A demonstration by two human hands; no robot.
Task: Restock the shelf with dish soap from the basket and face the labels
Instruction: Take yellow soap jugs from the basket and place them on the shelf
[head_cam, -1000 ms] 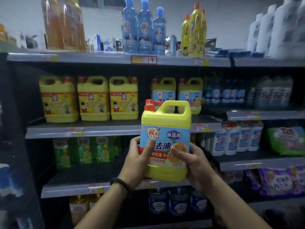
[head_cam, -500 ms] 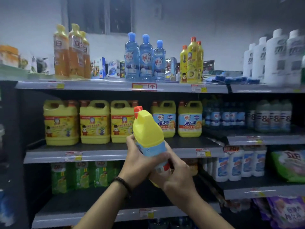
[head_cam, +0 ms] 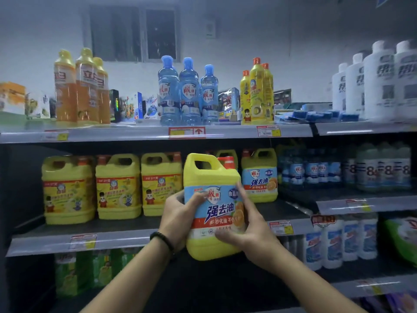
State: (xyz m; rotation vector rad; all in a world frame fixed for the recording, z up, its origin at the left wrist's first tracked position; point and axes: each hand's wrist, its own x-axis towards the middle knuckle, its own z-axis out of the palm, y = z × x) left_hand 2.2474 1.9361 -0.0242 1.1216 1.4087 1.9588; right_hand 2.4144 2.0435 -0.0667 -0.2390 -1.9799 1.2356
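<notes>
I hold a yellow dish soap jug [head_cam: 208, 175] with a blue label and red cap in front of the middle shelf [head_cam: 126, 239]. Its label faces me and its handle is on the left. My left hand [head_cam: 178, 213] grips its left side, thumb across the label. My right hand [head_cam: 246, 229] grips its right side and lower front. Two matching blue-label jugs stand on the shelf behind it; one [head_cam: 259, 175] shows fully, the other is mostly hidden. No basket is in view.
Three yellow jugs [head_cam: 117, 188] with yellow labels stand left on the middle shelf. The top shelf carries orange, blue [head_cam: 187, 93] and yellow bottles and white bottles [head_cam: 381, 80]. Blue bottles fill the right shelf; green packs sit below left.
The jug has turned in my hands from edge-on to label facing me, handle now on the left. It has risen closer to the middle shelf. The view has tilted upward.
</notes>
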